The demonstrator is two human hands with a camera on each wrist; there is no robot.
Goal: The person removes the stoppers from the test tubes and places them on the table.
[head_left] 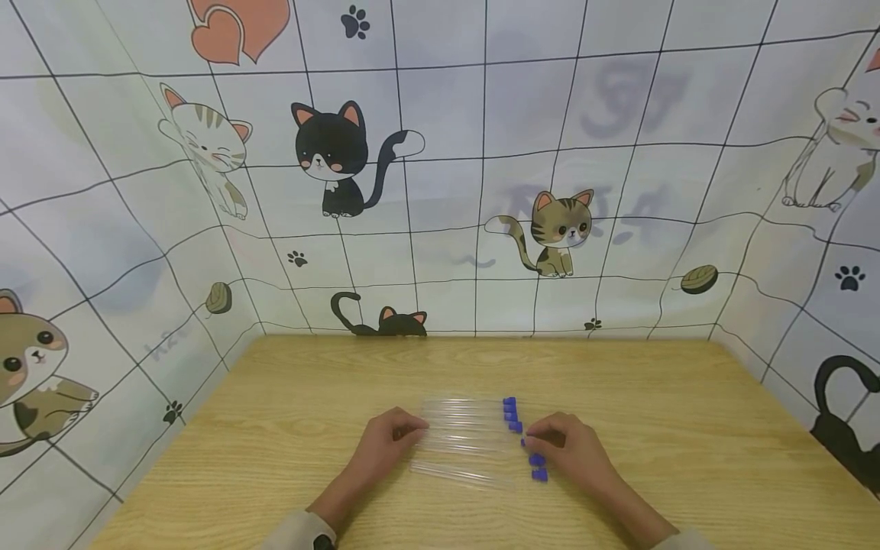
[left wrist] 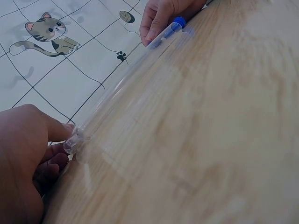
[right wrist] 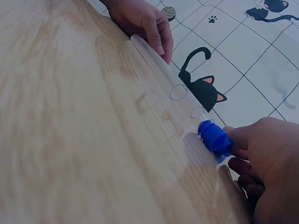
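Head view: several clear tubes (head_left: 467, 447) lie side by side on the counter (head_left: 330, 382), between the two hands, with a row of blue caps (head_left: 510, 416) along their right-hand ends. The front tube (head_left: 461, 474) lies slightly askew, nearest the wearer; whether each cap is seated in its tube cannot be told. Left wrist view: the left hand (head_left: 390, 443) pinches the left end of one clear tube (left wrist: 74, 140) between thumb and fingers. Right wrist view: the right hand (head_left: 574, 451) grasps one blue cap (right wrist: 215, 138) by its outer side, thumb against fingers, at the opposite end of the row. A patterned backdrop (head_left: 447, 191) stands behind the counter.

Handling, as judged from appearance: each tube is probably light, stiff and smooth, apt to roll on the flat counter and to slip between dry fingertips. Glass or plastic cannot be distinguished; the thin, transparent wall is best treated as fragile, with little squeezing and no bending at mid-length. A suitable hold is a gentle pinch near the left end, steadying the tube along its axis. The caps appear small, light and firm, perhaps slightly yielding, and are best held by the outer rim, with any force directed straight along the tube
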